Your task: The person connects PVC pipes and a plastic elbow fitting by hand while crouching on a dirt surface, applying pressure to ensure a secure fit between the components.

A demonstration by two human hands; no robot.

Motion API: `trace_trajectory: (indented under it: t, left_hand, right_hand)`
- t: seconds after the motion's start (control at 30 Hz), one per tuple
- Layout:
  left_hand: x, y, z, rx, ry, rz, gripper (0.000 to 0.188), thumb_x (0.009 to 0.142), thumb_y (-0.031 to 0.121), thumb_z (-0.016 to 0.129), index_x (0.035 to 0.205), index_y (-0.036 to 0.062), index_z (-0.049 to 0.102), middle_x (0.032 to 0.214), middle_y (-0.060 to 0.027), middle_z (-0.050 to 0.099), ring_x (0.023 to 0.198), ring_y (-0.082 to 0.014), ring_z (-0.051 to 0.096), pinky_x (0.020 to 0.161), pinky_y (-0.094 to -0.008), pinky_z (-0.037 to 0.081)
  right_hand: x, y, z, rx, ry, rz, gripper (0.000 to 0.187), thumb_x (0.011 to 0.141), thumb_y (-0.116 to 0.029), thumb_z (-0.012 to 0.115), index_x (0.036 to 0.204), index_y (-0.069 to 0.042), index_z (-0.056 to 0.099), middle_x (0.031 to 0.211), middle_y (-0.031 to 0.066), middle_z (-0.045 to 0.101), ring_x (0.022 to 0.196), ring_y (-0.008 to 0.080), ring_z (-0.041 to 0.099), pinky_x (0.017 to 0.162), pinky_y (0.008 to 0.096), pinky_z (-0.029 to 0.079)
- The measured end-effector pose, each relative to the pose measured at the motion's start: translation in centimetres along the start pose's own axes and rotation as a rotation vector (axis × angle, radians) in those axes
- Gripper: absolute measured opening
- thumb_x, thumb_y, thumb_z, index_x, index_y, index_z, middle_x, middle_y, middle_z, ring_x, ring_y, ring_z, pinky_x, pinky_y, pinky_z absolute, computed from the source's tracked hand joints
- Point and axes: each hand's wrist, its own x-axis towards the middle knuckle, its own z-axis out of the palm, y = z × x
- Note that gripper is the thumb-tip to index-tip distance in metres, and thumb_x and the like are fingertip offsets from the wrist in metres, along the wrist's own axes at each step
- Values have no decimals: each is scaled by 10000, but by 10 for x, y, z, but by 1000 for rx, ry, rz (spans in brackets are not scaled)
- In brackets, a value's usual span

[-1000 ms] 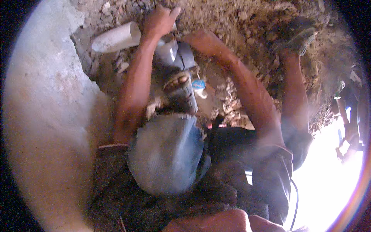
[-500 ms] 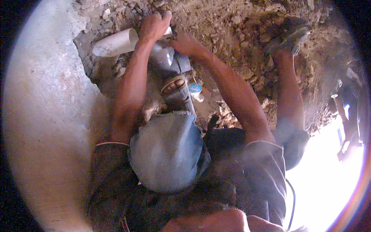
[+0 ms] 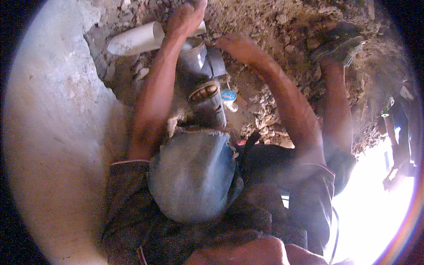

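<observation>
My left hand (image 3: 187,20) is at the top edge, its fingers curled closed; what they hold, if anything, is hidden. A white plastic pipe (image 3: 134,39) lies left of it, its open end toward my wrist. A shorter pale piece (image 3: 201,29) shows just right of that wrist. Below stands a grey plastic pipe fitting (image 3: 193,55), with a branch on its right side. My right hand (image 3: 238,47) hovers right of the fitting, apart from it, its fingers blurred. Near my sandalled foot (image 3: 205,92) sits a small container with a blue top (image 3: 229,95).
A rough plastered wall (image 3: 53,123) runs down the left side. Broken earth and stones (image 3: 282,26) cover the ground ahead. My bent knee in faded jeans (image 3: 192,172) fills the middle. Another person (image 3: 399,128) is partly visible at the right, beside glaring light.
My left hand has moved up and slightly right, away from the grey fitting. My right hand has shifted right, off the fitting's edge. The whole view has shifted a little.
</observation>
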Motion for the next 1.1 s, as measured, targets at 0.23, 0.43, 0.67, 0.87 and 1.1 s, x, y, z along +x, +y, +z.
trace_trajectory:
  t: [0.23, 0.43, 0.67, 0.87, 1.1]
  left_hand:
    - [5, -8, 17, -51, 275, 46, 726, 855, 602, 326, 940, -48, 639, 912, -297, 606, 932, -433, 578, 825, -461, 436]
    - [-9, 15, -4, 47, -122, 33, 732, 869, 588, 295, 988, -58, 616, 983, -303, 587, 940, -417, 581, 825, -463, 435]
    - [14, -10, 13, 60, 88, 64, 687, 879, 558, 326, 889, -52, 643, 914, -292, 604, 904, -435, 580, 821, -476, 432]
    - [13, -16, 16, 5, 53, 62, 659, 859, 568, 342, 946, -9, 649, 944, -289, 604, 934, -443, 570, 826, -470, 438]
    - [-11, 18, -2, 84, -8, 23, 697, 859, 572, 336, 981, -49, 627, 990, -281, 600, 991, -428, 553, 866, -466, 419]
  right_hand:
    - [31, 10, 44, 21, -170, 323, 283, 857, -240, 447, 1038, -96, 610, 846, 178, 626, 797, 339, 620, 761, 450, 487]
    - [11, 1, 30, -49, -226, 219, 258, 852, -213, 421, 930, -65, 617, 860, 189, 625, 796, 342, 622, 757, 439, 491]
    - [11, 1, 8, 193, -221, 341, 326, 858, -288, 415, 1008, -74, 610, 942, 194, 611, 893, 360, 589, 772, 446, 476]
    - [33, 9, 49, 160, -286, 410, 287, 848, -229, 442, 1060, -105, 590, 975, 175, 604, 873, 344, 601, 778, 432, 484]
    - [-3, 22, 47, -54, -253, 251, 251, 844, -200, 443, 1007, -88, 599, 760, 191, 618, 737, 357, 626, 652, 450, 517]
